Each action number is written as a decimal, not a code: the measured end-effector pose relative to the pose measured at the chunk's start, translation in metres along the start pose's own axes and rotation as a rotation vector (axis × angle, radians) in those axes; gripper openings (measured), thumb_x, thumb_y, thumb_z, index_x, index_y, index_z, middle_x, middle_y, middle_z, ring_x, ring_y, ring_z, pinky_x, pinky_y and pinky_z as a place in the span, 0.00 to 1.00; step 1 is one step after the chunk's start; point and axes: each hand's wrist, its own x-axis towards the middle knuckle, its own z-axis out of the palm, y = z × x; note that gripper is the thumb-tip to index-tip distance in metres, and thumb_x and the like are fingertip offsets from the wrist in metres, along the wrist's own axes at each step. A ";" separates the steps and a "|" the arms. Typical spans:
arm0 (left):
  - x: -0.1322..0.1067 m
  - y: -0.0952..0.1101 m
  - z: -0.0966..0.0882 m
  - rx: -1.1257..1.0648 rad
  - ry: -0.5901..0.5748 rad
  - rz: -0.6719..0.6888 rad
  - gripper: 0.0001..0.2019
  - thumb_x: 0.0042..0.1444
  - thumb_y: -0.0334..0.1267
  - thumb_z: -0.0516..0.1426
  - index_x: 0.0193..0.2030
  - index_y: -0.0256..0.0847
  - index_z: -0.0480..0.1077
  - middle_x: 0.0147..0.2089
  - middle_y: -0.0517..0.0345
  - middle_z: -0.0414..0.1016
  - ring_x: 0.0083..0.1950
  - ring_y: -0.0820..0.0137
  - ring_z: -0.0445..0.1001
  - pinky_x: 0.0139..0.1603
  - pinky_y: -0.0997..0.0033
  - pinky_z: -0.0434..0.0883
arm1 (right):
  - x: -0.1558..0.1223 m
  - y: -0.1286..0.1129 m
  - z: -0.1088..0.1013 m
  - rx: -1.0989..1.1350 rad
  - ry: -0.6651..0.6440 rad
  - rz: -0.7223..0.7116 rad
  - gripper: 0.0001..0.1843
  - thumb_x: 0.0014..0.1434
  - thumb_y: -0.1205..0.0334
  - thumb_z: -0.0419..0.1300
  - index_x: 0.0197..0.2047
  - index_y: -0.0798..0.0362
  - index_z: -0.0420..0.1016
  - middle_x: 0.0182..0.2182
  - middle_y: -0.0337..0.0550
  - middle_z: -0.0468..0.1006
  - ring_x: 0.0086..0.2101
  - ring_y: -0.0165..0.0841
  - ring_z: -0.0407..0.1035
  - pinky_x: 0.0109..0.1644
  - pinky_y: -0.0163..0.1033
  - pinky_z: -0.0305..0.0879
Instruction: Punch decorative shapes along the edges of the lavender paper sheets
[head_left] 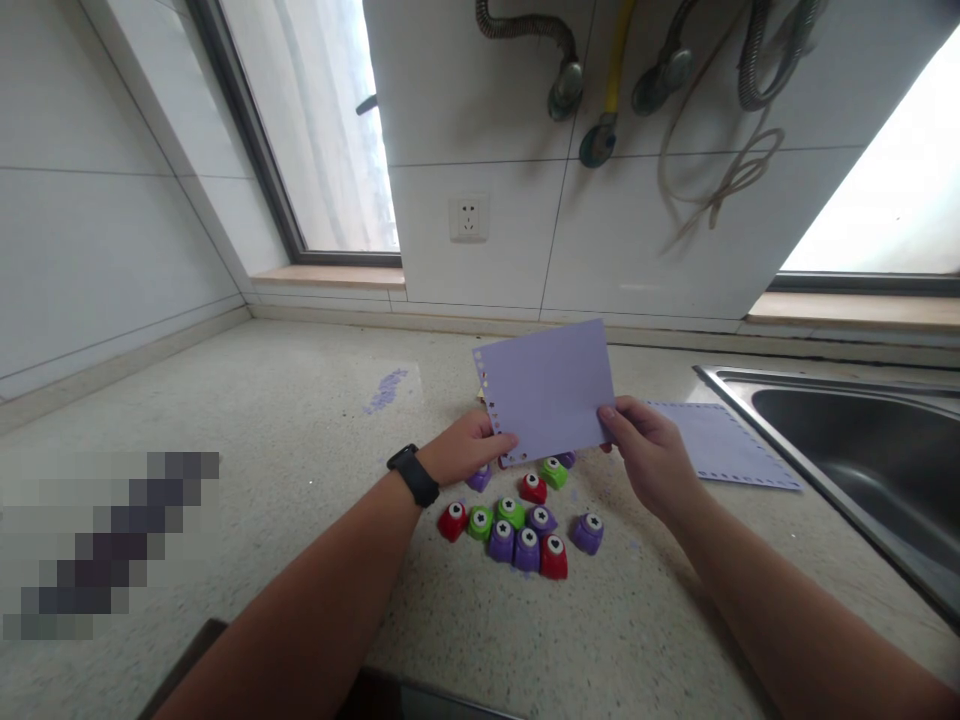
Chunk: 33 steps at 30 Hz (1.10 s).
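I hold a lilac paper sheet upright above the counter; small holes run along its left and bottom edges. My left hand, with a black wristband, pinches the sheet's lower left corner. My right hand pinches its lower right corner. Below the sheet lie several small craft punches in red, green and purple, each with a white shape on top. One purple punch sits right under my left hand.
A second lilac sheet with punched edges lies flat beside the steel sink at right. Purple paper scraps dot the speckled counter. A wall socket and hoses hang on the tiled wall behind.
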 end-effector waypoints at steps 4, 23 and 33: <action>0.001 -0.002 0.001 -0.028 0.003 0.035 0.10 0.59 0.41 0.58 0.40 0.43 0.81 0.40 0.54 0.84 0.50 0.62 0.79 0.54 0.60 0.73 | 0.000 -0.001 0.002 0.025 -0.001 0.008 0.11 0.63 0.53 0.64 0.34 0.50 0.76 0.24 0.36 0.70 0.26 0.30 0.63 0.31 0.38 0.60; 0.009 -0.014 -0.002 -0.060 0.293 -0.037 0.18 0.62 0.53 0.57 0.32 0.39 0.73 0.25 0.64 0.68 0.27 0.71 0.66 0.32 0.70 0.65 | -0.011 -0.026 0.014 -0.835 -0.467 -0.103 0.14 0.55 0.50 0.69 0.45 0.42 0.82 0.31 0.41 0.83 0.25 0.34 0.70 0.32 0.42 0.58; 0.005 -0.004 0.005 -0.063 0.264 -0.046 0.16 0.61 0.51 0.58 0.33 0.40 0.75 0.26 0.63 0.72 0.27 0.71 0.66 0.29 0.72 0.64 | -0.013 -0.019 0.012 -0.550 -0.417 -0.003 0.15 0.52 0.62 0.71 0.45 0.47 0.83 0.25 0.41 0.80 0.25 0.34 0.71 0.30 0.41 0.63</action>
